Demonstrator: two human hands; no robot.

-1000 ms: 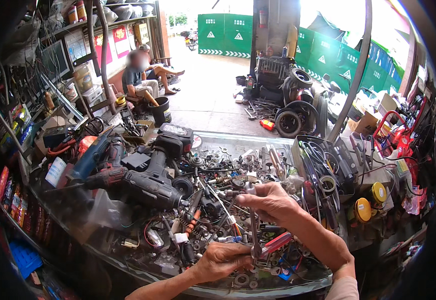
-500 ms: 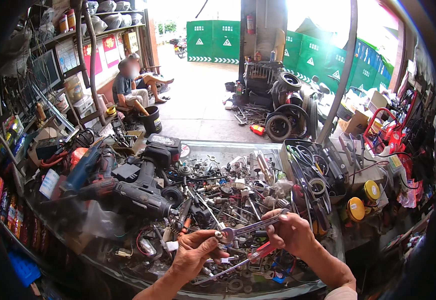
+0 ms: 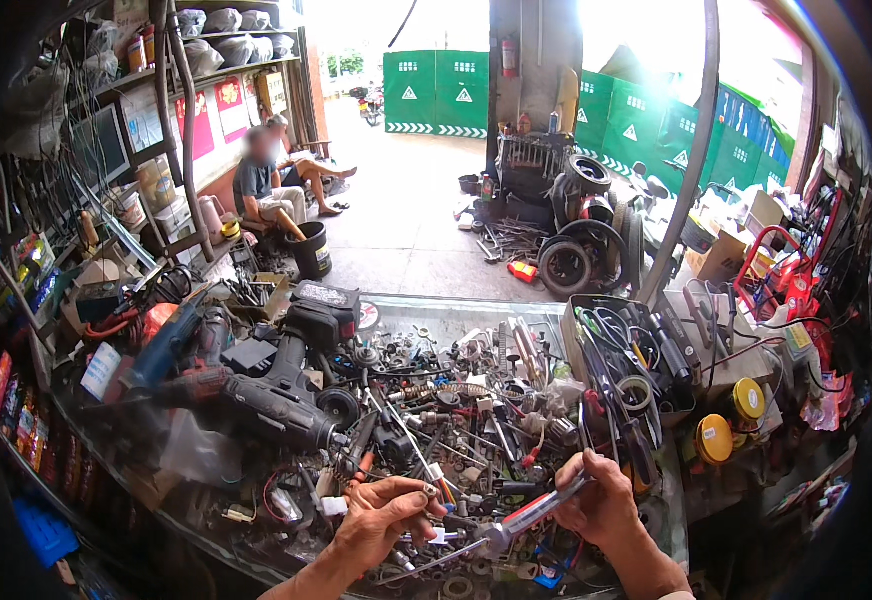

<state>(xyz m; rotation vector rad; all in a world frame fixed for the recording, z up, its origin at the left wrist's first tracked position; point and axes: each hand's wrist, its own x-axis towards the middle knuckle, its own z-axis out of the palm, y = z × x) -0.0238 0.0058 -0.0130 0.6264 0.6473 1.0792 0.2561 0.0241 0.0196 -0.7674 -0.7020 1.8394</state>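
My left hand (image 3: pixel 381 515) pinches a small round metal fitting (image 3: pixel 430 490) between thumb and fingers; its exact kind is too small to tell. To the right, my right hand (image 3: pixel 601 500) is closed round two tools at once. One is a silver spanner (image 3: pixel 499 538), its head pointing down and left. The other is a screwdriver (image 3: pixel 528 514) with a red handle and a long thin shaft reaching toward the near edge. Spanner and screwdriver lie almost in line, overlapping. Below both hands spreads a heap of loose bolts, washers and small parts (image 3: pixel 466 430).
A cordless impact wrench (image 3: pixel 276 400) lies left on the glass-topped counter (image 3: pixel 411 305). A tool box (image 3: pixel 571 330) with pliers and tape stands right, beside yellow-lidded tins (image 3: pixel 713 440). Beyond are tyres (image 3: pixel 564 265), a black bucket (image 3: pixel 310 255) and two seated people (image 3: pixel 256 180).
The spanner has come away from the small fitting in my left hand and swung down along the screwdriver. My right hand has moved slightly right and down. The view has shifted a little.
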